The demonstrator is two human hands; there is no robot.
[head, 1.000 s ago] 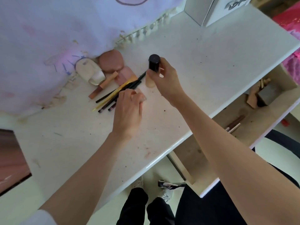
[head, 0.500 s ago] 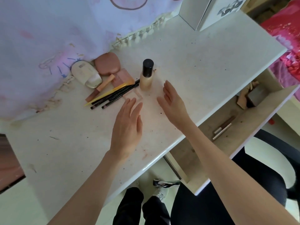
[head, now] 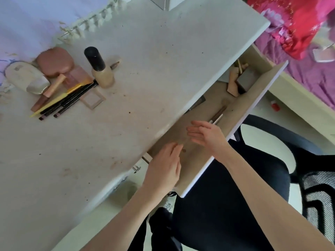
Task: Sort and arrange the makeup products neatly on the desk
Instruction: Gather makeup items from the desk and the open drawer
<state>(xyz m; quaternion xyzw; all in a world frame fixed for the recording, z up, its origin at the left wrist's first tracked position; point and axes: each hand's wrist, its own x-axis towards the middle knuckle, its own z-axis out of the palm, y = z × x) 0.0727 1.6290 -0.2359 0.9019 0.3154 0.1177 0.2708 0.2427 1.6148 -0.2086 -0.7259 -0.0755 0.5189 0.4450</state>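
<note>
Both my hands hover over the open drawer (head: 235,113) below the white counter (head: 145,69), fingers relaxed and straight, holding nothing. My left hand (head: 164,167) is near the drawer's near end; my right hand (head: 206,135) is just beside two brushes (head: 217,115) lying inside. On the counter, well apart, the foundation bottle (head: 100,69) stands upright beside pencils (head: 67,100), compacts (head: 54,62) and a small square palette (head: 92,100).

Desk (head: 163,73) matt white, speckled; drawer (head: 204,113) bare wood.
</note>
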